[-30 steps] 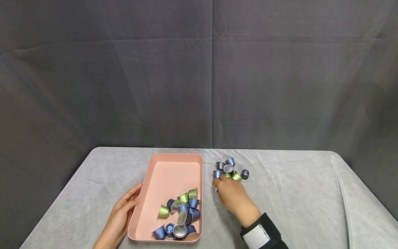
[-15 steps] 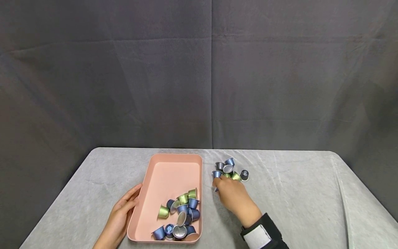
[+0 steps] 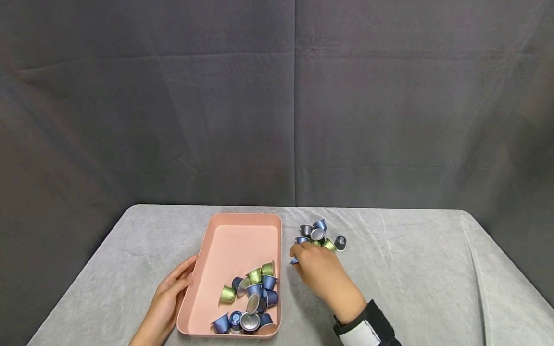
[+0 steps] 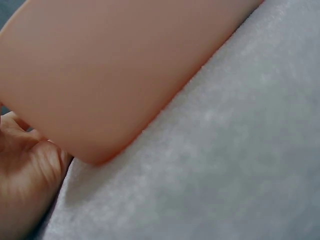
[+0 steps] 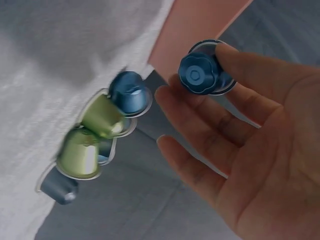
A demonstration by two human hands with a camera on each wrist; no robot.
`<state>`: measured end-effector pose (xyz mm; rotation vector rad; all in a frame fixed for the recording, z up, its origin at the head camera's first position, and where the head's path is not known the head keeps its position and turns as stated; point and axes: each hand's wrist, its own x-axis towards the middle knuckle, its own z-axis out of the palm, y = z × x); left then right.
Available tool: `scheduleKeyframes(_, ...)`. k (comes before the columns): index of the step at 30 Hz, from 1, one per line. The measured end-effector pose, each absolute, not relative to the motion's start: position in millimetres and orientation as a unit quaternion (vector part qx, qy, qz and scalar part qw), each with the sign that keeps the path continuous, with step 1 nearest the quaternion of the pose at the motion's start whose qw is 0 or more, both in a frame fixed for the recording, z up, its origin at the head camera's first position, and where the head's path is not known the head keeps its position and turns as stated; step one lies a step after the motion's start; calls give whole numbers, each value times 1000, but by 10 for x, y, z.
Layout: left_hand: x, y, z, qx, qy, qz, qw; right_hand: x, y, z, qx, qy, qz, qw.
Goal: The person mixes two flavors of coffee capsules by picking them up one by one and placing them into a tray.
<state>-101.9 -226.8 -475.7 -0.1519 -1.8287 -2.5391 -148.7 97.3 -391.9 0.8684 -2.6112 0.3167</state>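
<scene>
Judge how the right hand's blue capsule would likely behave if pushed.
On its side, the blue capsule would probably roll in an arc, given its round, tapered body. Its smooth, shiny shell may make it slippery.

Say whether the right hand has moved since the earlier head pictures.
Yes: in the head view, the right hand, pinching a blue capsule, has shifted slightly left, toward the pink tray, which has stayed in place.

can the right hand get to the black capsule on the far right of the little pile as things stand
Probably, once it lets go of its load: the right hand pinches a blue capsule. The black capsule sits nearby, nothing on top, only cloth to its right.
</scene>
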Motion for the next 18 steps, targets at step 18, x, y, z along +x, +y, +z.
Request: scheduleKeyframes(18,-1017,-2277,-4766,-65,-573,-817,8,-1191,736,-3700,368,-913,78,159)
